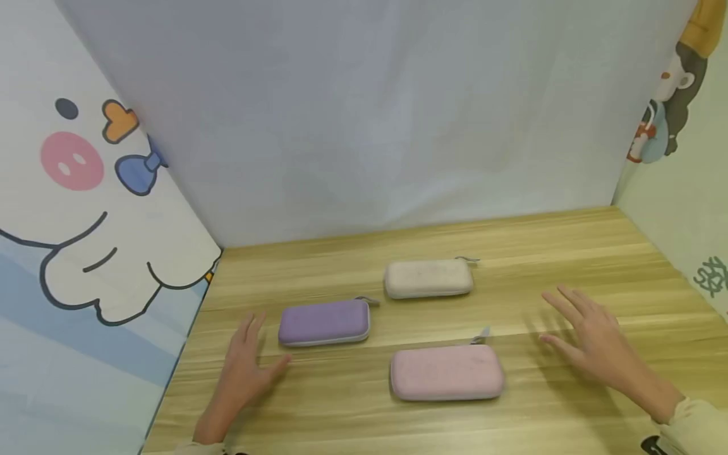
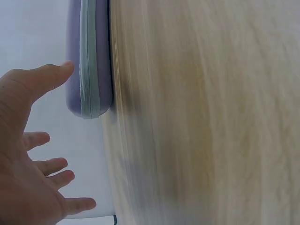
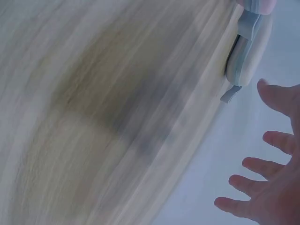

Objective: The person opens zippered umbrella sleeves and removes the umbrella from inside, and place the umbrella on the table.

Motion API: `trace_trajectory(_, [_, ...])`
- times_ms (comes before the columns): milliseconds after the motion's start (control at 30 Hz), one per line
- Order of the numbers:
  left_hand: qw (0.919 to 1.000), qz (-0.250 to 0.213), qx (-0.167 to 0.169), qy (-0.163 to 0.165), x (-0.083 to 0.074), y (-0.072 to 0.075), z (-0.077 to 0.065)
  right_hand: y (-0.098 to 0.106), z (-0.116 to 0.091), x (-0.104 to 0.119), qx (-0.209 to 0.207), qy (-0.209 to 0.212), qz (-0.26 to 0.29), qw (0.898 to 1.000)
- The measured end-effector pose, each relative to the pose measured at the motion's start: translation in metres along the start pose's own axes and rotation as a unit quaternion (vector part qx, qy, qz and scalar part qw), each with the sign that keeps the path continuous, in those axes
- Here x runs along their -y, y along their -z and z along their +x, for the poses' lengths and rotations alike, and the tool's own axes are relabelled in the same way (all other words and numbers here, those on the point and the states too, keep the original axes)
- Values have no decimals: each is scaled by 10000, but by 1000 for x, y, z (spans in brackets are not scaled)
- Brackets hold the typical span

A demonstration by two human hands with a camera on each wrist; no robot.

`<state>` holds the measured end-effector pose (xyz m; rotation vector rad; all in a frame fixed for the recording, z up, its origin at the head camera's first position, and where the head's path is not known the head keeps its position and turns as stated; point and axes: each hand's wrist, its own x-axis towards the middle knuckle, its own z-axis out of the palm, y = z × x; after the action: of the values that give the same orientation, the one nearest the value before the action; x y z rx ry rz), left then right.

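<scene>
Three zippered cases lie flat on the wooden table. The purple case (image 1: 325, 323) is on the left, the cream case (image 1: 429, 279) farther back, and the pink case (image 1: 447, 373) nearest the front. My left hand (image 1: 243, 373) is spread just left of the purple case, holding nothing. In the left wrist view, the thumb shows beside the end of the purple case (image 2: 89, 70); whether it touches cannot be told. To the right of the pink case, my right hand (image 1: 597, 344) hovers with fingers apart and nothing in it. The right wrist view shows the cream case (image 3: 248, 54) beyond the thumb.
A pale grey backdrop (image 1: 370, 126) rises behind the wood-grain table (image 1: 318, 411). On the left stands a panel (image 1: 34, 354) with a cartoon animal print, and on the right a light green panel (image 1: 682, 208) with a cartoon figure. Each case has a small zipper pull strap.
</scene>
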<state>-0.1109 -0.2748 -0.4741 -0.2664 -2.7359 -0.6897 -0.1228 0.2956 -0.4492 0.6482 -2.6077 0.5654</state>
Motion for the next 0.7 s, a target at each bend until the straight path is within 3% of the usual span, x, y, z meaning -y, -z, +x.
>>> trace_trajectory(200, [9974, -712, -30, 90, 3, -1, 2, 5, 6, 7, -160, 23, 676, 9976])
trace_trajectory(400, [9925, -1179, 2, 325, 6, -2, 2, 6, 12, 15, -209, 64, 882, 9959])
trace_trajectory(700, [9745, -2042, 195, 907, 8, 1, 2, 9, 28, 30, -166, 3, 1492, 9887])
